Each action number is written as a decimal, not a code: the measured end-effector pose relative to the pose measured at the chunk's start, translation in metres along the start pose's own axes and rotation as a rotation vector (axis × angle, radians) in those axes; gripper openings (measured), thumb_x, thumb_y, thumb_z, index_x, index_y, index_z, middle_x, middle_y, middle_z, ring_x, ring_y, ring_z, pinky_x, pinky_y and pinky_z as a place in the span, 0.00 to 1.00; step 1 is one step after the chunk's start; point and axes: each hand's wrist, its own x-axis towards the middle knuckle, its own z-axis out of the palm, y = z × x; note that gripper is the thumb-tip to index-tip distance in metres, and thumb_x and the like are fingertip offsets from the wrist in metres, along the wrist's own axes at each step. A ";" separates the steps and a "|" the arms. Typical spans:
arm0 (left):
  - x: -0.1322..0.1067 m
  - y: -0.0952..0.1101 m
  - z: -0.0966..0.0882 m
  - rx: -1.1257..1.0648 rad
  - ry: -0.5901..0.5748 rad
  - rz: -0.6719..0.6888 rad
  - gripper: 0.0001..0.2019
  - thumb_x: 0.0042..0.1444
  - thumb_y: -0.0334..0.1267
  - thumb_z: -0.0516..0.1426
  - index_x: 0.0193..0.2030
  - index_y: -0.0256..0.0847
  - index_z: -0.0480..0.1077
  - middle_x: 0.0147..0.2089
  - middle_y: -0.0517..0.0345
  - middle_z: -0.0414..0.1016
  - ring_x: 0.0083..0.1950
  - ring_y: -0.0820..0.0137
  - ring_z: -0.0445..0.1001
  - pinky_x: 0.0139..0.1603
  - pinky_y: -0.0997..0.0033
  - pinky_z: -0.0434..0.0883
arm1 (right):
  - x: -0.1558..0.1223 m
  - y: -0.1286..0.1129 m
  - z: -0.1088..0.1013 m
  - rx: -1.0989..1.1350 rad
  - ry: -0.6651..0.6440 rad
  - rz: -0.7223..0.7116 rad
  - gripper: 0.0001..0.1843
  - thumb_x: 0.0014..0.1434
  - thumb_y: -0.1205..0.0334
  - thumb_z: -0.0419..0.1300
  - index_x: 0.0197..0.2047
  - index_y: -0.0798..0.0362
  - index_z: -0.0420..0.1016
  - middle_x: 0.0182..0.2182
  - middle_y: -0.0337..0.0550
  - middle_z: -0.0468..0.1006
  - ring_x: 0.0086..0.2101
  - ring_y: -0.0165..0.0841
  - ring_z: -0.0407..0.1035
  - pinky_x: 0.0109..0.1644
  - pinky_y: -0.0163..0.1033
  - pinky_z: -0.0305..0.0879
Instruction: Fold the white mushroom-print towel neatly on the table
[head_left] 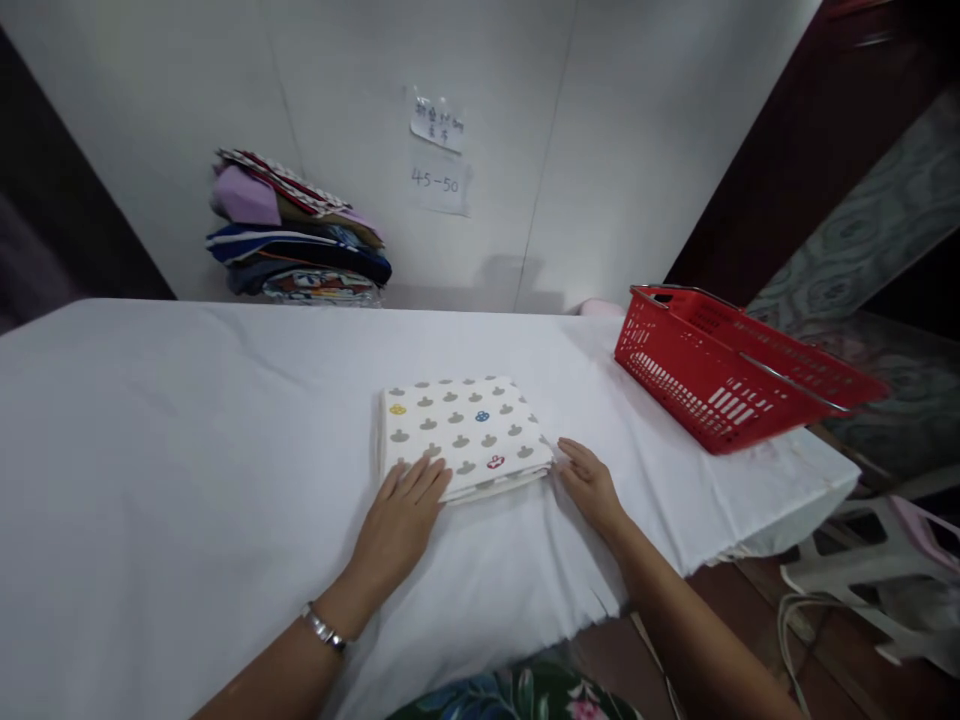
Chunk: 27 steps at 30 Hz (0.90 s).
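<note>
A folded white cloth (461, 430) with grey and coloured shapes lies on the white-covered table (187, 450), near its front edge. My left hand (401, 520) rests flat on the cloth's near left corner, fingers stretched out. A metal bracelet circles that wrist. My right hand (589, 482) lies open against the cloth's right edge, fingertips touching the fold.
A red plastic basket (731, 365) sits tilted at the table's right end. A stack of folded fabrics (296, 235) stands against the white wall at the back left. Paper notes (439, 155) hang on the wall. White plastic stools (877, 575) stand beyond the right edge.
</note>
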 end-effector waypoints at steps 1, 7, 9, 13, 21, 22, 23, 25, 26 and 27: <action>0.000 0.000 0.000 0.009 0.000 0.006 0.19 0.60 0.37 0.47 0.57 0.45 0.63 0.60 0.53 0.65 0.62 0.61 0.60 0.62 0.50 0.54 | -0.003 0.001 0.001 0.060 0.026 0.083 0.19 0.57 0.54 0.56 0.51 0.50 0.71 0.50 0.50 0.71 0.46 0.39 0.67 0.43 0.44 0.68; 0.001 -0.003 0.002 0.011 0.008 0.018 0.18 0.60 0.37 0.47 0.57 0.44 0.62 0.59 0.54 0.65 0.62 0.61 0.60 0.62 0.51 0.54 | -0.006 -0.020 0.009 0.318 -0.025 0.257 0.19 0.56 0.51 0.56 0.48 0.52 0.73 0.35 0.43 0.77 0.33 0.33 0.69 0.37 0.38 0.67; 0.001 -0.003 0.002 0.006 0.005 0.013 0.18 0.60 0.38 0.47 0.57 0.44 0.63 0.59 0.54 0.65 0.62 0.61 0.60 0.62 0.51 0.54 | -0.001 -0.025 0.010 0.371 -0.016 0.309 0.20 0.55 0.51 0.56 0.47 0.53 0.73 0.32 0.42 0.76 0.30 0.31 0.68 0.35 0.37 0.66; 0.002 -0.002 0.002 0.000 -0.001 0.012 0.18 0.60 0.37 0.47 0.57 0.44 0.63 0.60 0.54 0.65 0.62 0.61 0.60 0.62 0.51 0.53 | 0.008 -0.027 0.014 0.439 -0.015 0.387 0.23 0.51 0.50 0.60 0.48 0.55 0.71 0.30 0.39 0.73 0.25 0.28 0.64 0.28 0.33 0.62; 0.002 -0.002 0.001 -0.006 0.004 0.010 0.18 0.60 0.37 0.47 0.56 0.44 0.65 0.59 0.54 0.65 0.62 0.60 0.60 0.61 0.50 0.55 | 0.008 -0.024 0.017 0.306 0.011 0.322 0.16 0.53 0.53 0.58 0.39 0.55 0.73 0.24 0.38 0.71 0.24 0.30 0.64 0.27 0.35 0.62; 0.001 -0.001 0.001 0.008 0.003 0.013 0.18 0.60 0.36 0.47 0.55 0.44 0.65 0.59 0.54 0.66 0.62 0.60 0.60 0.61 0.50 0.55 | 0.008 -0.026 0.015 0.225 0.011 0.248 0.14 0.54 0.54 0.56 0.39 0.54 0.74 0.26 0.40 0.72 0.26 0.31 0.66 0.30 0.37 0.64; 0.001 -0.001 0.001 0.024 0.000 0.016 0.18 0.60 0.36 0.47 0.55 0.44 0.65 0.59 0.54 0.66 0.61 0.60 0.61 0.61 0.50 0.55 | 0.009 -0.028 0.013 0.137 0.018 0.155 0.13 0.56 0.55 0.55 0.39 0.53 0.74 0.30 0.42 0.73 0.30 0.33 0.67 0.34 0.39 0.66; 0.001 0.000 0.000 0.052 -0.002 0.018 0.18 0.60 0.35 0.46 0.56 0.43 0.65 0.59 0.55 0.66 0.61 0.61 0.61 0.61 0.51 0.56 | 0.016 -0.039 0.011 -0.009 0.044 -0.041 0.12 0.57 0.58 0.54 0.41 0.51 0.74 0.39 0.46 0.73 0.40 0.37 0.68 0.44 0.44 0.66; 0.001 0.001 -0.001 0.064 -0.004 0.016 0.18 0.60 0.35 0.46 0.56 0.43 0.64 0.59 0.55 0.65 0.61 0.61 0.61 0.61 0.51 0.56 | 0.022 -0.047 0.010 -0.052 0.052 -0.119 0.13 0.57 0.59 0.53 0.43 0.50 0.73 0.44 0.48 0.72 0.45 0.38 0.66 0.48 0.45 0.64; 0.001 0.001 -0.002 0.075 -0.008 0.015 0.18 0.60 0.35 0.46 0.56 0.43 0.64 0.59 0.55 0.65 0.62 0.62 0.60 0.61 0.51 0.56 | 0.029 -0.056 0.012 -0.075 0.050 -0.183 0.14 0.58 0.60 0.52 0.46 0.49 0.72 0.48 0.48 0.70 0.48 0.38 0.65 0.51 0.46 0.63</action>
